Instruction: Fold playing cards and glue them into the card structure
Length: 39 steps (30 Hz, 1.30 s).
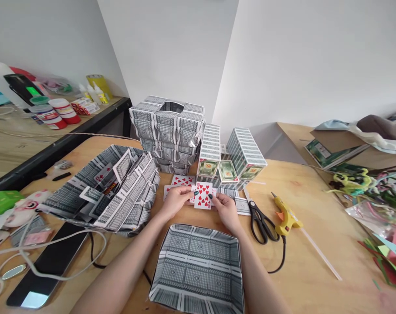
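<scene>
A ten of hearts playing card (203,196) is held face up between my two hands, over other cards. My left hand (178,198) pinches its left edge, with thumb and fingers closed. On the right edge, my right hand (225,208) grips the same card. Red-suited playing cards (182,180) lie on the table just behind my left fingers, partly covered. Several patterned card backs (242,205) lie beside my right hand. Between my forearms stands an open box (198,263) made of cards, its inside showing grey patterned backs.
Black scissors (262,222) and a yellow glue gun (286,218) with a glue stick lie at the right. Stacked card packs (246,150) and a tall card-built box (168,131) stand behind. A card-built tray (142,187) holding loose cards and a phone (47,266) are at left.
</scene>
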Each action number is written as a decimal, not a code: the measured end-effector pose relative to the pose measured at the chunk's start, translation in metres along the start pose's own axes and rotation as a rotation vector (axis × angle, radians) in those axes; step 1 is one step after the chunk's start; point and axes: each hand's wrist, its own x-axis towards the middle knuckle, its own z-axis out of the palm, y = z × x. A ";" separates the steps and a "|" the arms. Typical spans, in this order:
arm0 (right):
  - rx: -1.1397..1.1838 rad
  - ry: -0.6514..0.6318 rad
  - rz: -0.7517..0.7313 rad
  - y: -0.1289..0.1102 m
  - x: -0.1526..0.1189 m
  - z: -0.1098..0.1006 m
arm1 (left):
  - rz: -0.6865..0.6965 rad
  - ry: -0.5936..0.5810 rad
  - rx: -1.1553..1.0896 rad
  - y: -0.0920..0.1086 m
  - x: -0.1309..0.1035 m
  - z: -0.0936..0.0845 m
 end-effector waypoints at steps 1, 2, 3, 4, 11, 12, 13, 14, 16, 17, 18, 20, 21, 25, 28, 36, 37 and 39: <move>-0.013 0.005 -0.007 0.000 0.000 0.000 | 0.002 -0.004 0.002 0.000 0.000 0.000; -0.020 0.007 -0.014 0.000 0.000 0.000 | 0.003 -0.008 0.005 0.000 0.000 0.000; -0.023 0.003 -0.019 -0.001 -0.001 0.001 | 0.005 -0.014 0.008 0.000 0.000 0.000; -0.021 -0.004 -0.023 -0.002 -0.001 0.001 | 0.006 -0.020 0.012 0.001 -0.001 0.000; -0.017 0.003 -0.013 -0.005 -0.002 0.005 | 0.012 -0.018 0.068 0.001 -0.002 -0.002; -0.015 0.006 -0.013 -0.005 -0.002 0.005 | 0.011 -0.018 0.067 0.000 -0.001 -0.002; -0.014 0.006 -0.015 -0.005 -0.002 0.005 | 0.009 -0.018 0.062 0.000 -0.001 -0.002; -0.015 0.005 -0.016 -0.005 -0.002 0.005 | 0.007 -0.018 0.055 0.000 0.000 -0.002; -0.018 0.005 -0.015 -0.005 -0.002 0.004 | 0.006 -0.021 0.040 -0.001 0.000 -0.002; -0.022 0.004 -0.013 -0.005 -0.001 0.004 | 0.006 -0.024 0.034 -0.001 0.000 -0.002; -0.025 0.002 -0.010 -0.005 -0.001 0.004 | 0.005 -0.027 0.029 0.000 0.000 -0.002; -0.026 0.000 -0.008 -0.005 -0.001 0.004 | 0.004 -0.027 0.025 0.001 -0.001 -0.001; -0.025 0.000 -0.009 -0.005 -0.002 0.004 | 0.003 -0.024 0.024 0.002 -0.001 -0.001; -0.021 -0.002 -0.014 -0.006 -0.002 0.005 | 0.001 -0.017 0.017 0.003 -0.001 0.000; -0.019 -0.005 -0.008 -0.007 -0.003 0.005 | -0.002 -0.027 0.004 0.001 -0.001 -0.001; 0.023 -0.024 0.002 -0.005 -0.002 0.004 | 0.013 -0.031 0.027 -0.003 0.000 -0.003; 0.021 -0.025 -0.003 -0.005 -0.002 0.003 | 0.017 -0.026 0.045 -0.003 0.001 -0.003; 0.019 -0.026 -0.012 -0.005 -0.003 0.003 | 0.032 -0.015 0.085 -0.003 0.001 -0.003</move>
